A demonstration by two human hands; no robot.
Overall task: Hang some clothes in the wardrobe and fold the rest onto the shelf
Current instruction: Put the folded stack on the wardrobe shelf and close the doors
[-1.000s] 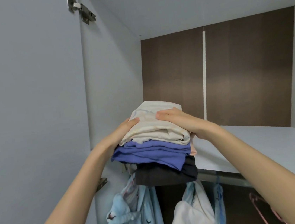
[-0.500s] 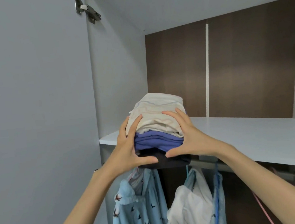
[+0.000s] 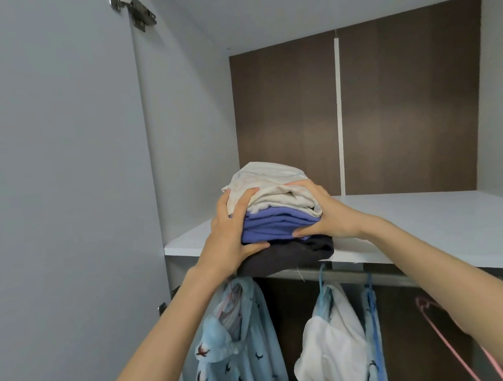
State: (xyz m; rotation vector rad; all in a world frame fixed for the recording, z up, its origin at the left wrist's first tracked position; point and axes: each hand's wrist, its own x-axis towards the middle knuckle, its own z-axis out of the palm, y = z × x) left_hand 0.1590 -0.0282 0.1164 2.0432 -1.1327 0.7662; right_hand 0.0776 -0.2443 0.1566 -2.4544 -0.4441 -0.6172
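Both grips are curled on the stack of folded clothes (image 3: 278,218). The left hand (image 3: 234,239) is wrapped round its left side, fingers laid over the cream garment (image 3: 268,182) on top and thumb pressed in above the dark garment (image 3: 289,255) at the bottom. The right hand (image 3: 331,215) is held the same way on the right side, its thumb set under the violet-blue garment (image 3: 274,226) in the middle.

The open wardrobe door (image 3: 55,181) is seen filling the left of the view, with the grey side wall (image 3: 187,135) just beyond it and near the stack's left side. The back is closed off by a brown back panel (image 3: 406,103). The white shelf (image 3: 436,225) is spread across the middle; the stack is placed at its front edge, toward the left end, with the dark bottom layer hung over that edge.

Below the shelf, a light blue bird-print shirt (image 3: 237,354) and a white garment (image 3: 330,344) are hung from the rail (image 3: 347,276), directly under the stack and forearms. A pink hanger (image 3: 440,319) is seen further right, partly hidden by the right forearm. A metal hinge (image 3: 132,6) is fixed at the door's top edge.
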